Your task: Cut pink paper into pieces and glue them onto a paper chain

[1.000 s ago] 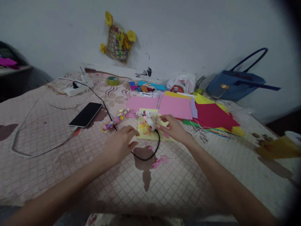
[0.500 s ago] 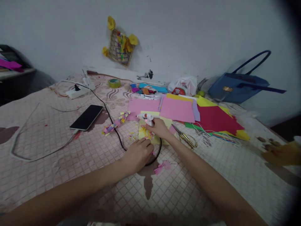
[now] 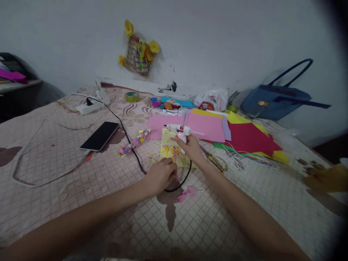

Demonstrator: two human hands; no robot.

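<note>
My right hand (image 3: 192, 149) is wrapped round the handle of a white glue gun (image 3: 179, 129), its dark nozzle pointing left and a red light lit on its side. Under it lies a pale yellow sheet (image 3: 166, 137) scattered with yellow and pink paper scraps (image 3: 174, 151). My left hand (image 3: 161, 175) is closed low over the table, fingers curled, with a bit of pink paper (image 3: 177, 177) showing at its fingertips; the rest is hidden. A pink paper tassel (image 3: 187, 193) lies just right of it. The black cord (image 3: 136, 156) loops past both hands.
Gold-handled scissors (image 3: 217, 162) lie beside my right wrist, near tangled white string (image 3: 236, 159). Coloured sheets (image 3: 206, 127) cover the back. Left are a phone (image 3: 100, 136), a fringed paper strip (image 3: 133, 143), green tape (image 3: 132, 96) and a power strip (image 3: 92, 105). A blue bag (image 3: 274, 101) stands back right.
My right hand has moved the glue gun to the right and slightly up, away from my left hand, uncovering more paper scraps. My left hand has barely shifted.
</note>
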